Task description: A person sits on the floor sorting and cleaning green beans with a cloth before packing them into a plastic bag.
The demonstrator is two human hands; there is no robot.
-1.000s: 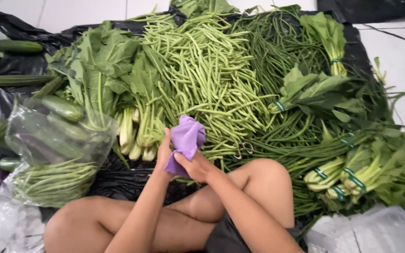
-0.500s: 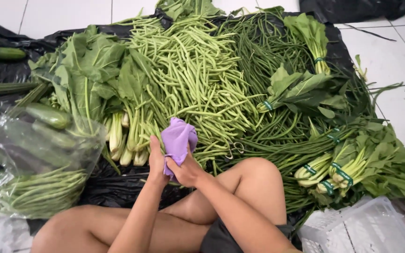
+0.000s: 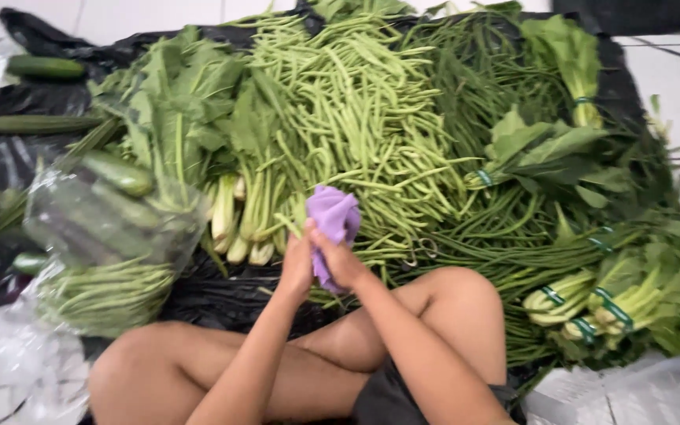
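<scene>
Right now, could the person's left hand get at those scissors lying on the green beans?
Probably yes. The scissors lie uncovered just beyond the knee, but the left hand and right hand both grip a purple cloth.

Purple cloth (image 3: 332, 224) partly hidden behind both hands – lower end not visible. Cucumbers in clear bag (image 3: 112, 228) blurred by plastic. Leafy greens (image 3: 670, 299) cut off at right edge – scissors (image 3: 423, 250) barely visible among beans.

Both arms reached forward over the crossed bare legs, and the hands met in the middle. The left hand (image 3: 297, 264) stood up with its fingers straight. The right hand (image 3: 340, 264) pressed close beside it, fingers curled in a grip.
</scene>
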